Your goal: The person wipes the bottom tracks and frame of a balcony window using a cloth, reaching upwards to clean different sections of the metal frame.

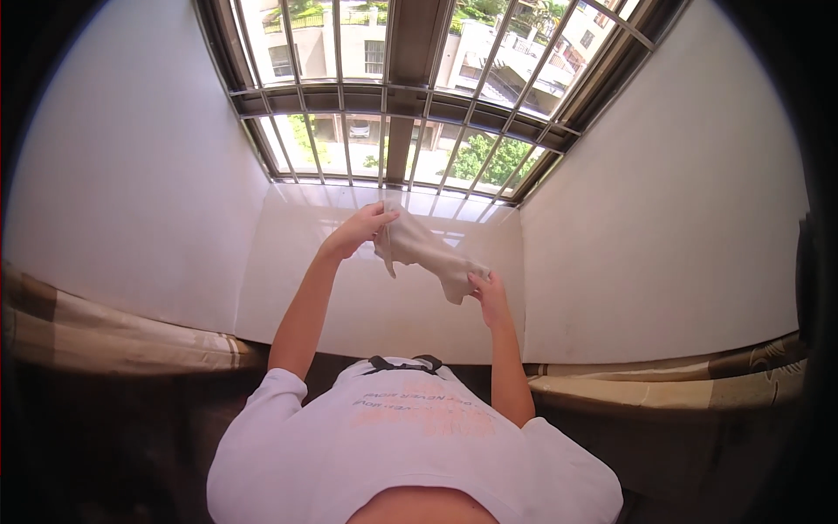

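A thin beige-grey cloth (425, 243) hangs stretched between my two hands above the pale, glossy window sill (380, 314). My left hand (361, 228) pinches its upper left end, close to the window, with thumb and fingers. From that end a narrow loose strip dangles. At the lower right end, my right hand (490, 295) grips a bunched corner, and a fold droops just left of the fingers. Whether the cloth touches the sill cannot be made out.
Beyond the sill stands a window (399, 98) with a dark frame and metal bars. White walls (144, 177) flank the recess on both sides. Brown and beige curtains hang at left (131, 327) and right (661, 386). Sunlight reflects off the sill.
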Demonstrator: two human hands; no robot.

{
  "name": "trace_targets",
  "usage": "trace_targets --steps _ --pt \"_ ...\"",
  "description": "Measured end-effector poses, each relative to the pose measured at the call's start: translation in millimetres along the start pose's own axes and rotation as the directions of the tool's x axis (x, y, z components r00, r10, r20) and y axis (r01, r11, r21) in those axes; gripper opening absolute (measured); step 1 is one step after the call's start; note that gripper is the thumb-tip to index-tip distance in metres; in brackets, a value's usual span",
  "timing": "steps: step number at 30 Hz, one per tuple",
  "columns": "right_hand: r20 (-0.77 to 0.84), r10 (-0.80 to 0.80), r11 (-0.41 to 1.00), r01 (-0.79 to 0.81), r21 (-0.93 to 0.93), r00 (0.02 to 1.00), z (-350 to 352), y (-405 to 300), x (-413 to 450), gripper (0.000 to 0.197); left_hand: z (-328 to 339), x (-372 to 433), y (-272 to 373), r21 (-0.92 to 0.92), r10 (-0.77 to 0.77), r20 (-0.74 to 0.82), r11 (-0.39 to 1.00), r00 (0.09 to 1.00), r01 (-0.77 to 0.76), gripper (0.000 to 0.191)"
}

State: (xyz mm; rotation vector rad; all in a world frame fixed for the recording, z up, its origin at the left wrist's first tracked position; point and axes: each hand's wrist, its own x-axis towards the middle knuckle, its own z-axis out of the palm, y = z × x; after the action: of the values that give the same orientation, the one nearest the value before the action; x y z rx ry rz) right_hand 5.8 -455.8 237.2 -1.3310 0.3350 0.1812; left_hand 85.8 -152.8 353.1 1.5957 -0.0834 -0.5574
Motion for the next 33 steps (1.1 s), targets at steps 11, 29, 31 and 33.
trace_targets --steps 11,29,31,33 --pt "0.15 -0.451 0.475 0.379 -0.794 0.88 6.0 -12.5 42.3 0.03 -0.3 6.6 -66.6 0.097 -0.009 -0.262 0.995 0.965 0.036 0.061" --pt "-0.387 -0.582 0.798 0.595 -0.1 0.716 71.3 -16.3 -12.9 0.026 125.8 -32.6 92.6 0.73 0.619 -0.209 0.614 0.757 -0.3 0.013" --pt "-0.496 -0.384 0.819 0.536 0.206 0.779 91.0 -19.2 -0.8 0.021 121.1 -22.2 59.2 0.772 0.684 -0.19 0.547 0.704 -0.324 0.015" --pt "-0.393 -0.272 0.824 0.423 0.377 0.878 72.5 -5.6 21.8 0.019 119.1 -22.2 41.2 0.816 0.617 -0.147 0.517 0.773 -0.258 0.017"
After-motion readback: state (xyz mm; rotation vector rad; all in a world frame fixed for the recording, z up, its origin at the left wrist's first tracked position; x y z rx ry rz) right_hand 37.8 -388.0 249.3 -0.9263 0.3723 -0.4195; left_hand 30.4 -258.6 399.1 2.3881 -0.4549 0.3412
